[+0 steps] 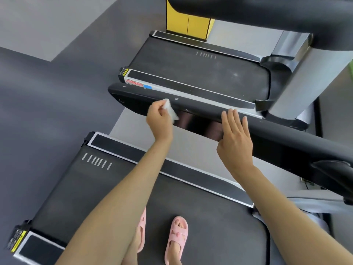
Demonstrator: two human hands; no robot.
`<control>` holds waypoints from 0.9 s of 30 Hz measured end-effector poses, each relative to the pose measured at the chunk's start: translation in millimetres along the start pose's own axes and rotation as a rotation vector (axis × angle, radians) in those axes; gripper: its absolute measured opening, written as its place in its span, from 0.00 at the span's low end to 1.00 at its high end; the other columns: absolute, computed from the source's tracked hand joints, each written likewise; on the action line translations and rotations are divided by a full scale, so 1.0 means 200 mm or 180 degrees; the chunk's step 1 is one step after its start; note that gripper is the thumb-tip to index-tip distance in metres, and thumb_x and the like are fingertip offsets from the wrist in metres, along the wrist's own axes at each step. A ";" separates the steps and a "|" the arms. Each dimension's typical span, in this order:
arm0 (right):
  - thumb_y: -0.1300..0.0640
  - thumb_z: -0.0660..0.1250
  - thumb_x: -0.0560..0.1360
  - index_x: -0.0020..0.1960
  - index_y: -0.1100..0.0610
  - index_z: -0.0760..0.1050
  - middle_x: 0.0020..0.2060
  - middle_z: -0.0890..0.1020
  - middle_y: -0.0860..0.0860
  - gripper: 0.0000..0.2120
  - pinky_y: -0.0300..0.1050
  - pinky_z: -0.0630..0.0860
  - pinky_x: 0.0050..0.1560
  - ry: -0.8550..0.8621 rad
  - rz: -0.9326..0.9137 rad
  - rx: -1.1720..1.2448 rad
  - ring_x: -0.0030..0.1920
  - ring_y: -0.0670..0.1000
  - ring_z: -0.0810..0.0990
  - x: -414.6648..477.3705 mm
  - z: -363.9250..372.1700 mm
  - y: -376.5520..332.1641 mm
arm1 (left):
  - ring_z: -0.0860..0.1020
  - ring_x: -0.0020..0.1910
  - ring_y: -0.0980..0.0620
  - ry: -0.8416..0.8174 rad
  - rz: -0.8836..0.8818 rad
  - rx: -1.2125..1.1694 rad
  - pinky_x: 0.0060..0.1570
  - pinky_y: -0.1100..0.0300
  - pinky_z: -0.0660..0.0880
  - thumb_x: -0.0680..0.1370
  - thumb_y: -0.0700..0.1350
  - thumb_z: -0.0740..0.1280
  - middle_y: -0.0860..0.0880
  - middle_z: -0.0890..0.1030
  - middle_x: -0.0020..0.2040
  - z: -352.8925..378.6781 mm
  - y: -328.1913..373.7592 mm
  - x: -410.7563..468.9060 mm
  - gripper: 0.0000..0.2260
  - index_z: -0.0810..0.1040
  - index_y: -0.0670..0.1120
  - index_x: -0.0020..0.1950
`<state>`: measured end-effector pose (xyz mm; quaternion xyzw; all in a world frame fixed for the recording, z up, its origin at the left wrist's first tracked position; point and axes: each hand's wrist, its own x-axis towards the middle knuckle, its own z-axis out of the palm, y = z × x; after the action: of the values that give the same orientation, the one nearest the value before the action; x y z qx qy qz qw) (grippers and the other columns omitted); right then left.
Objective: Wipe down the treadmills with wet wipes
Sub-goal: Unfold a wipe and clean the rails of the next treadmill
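I stand on the belt of the near treadmill (191, 217). Its black handrail (200, 119) runs from centre left to the right edge at arm height. My left hand (159, 121) pinches a crumpled white wet wipe (171, 109) against the handrail's side, near its rounded left end. My right hand (236, 138) lies flat on the handrail with straight fingers, a little to the right of the wipe. A second treadmill (200, 73) stands parallel beyond the handrail.
Grey floor (47, 102) spreads to the left of both machines. A yellow panel (188, 23) stands behind the far treadmill. My feet in pink sandals (176, 238) rest on the near belt. A dark curved part (267, 6) of a machine hangs at the top right.
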<state>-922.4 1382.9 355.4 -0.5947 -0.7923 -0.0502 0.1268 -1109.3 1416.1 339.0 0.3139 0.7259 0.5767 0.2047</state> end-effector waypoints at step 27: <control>0.75 0.64 0.64 0.71 0.71 0.64 0.70 0.68 0.67 0.35 0.59 0.57 0.73 0.0166 0.0005 0.0115 0.72 0.65 0.64 -0.01 0.03 -0.02 | 0.75 0.42 0.59 -0.0225 -0.0291 -0.0227 0.44 0.66 0.71 0.78 0.36 0.64 0.50 0.78 0.44 0.05 -0.06 -0.26 0.06 0.79 0.42 0.49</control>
<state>-927.0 1380.4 349.6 -0.5914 -0.7890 -0.0513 0.1582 -1067.0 1386.1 322.1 0.2930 0.7109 0.5807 0.2674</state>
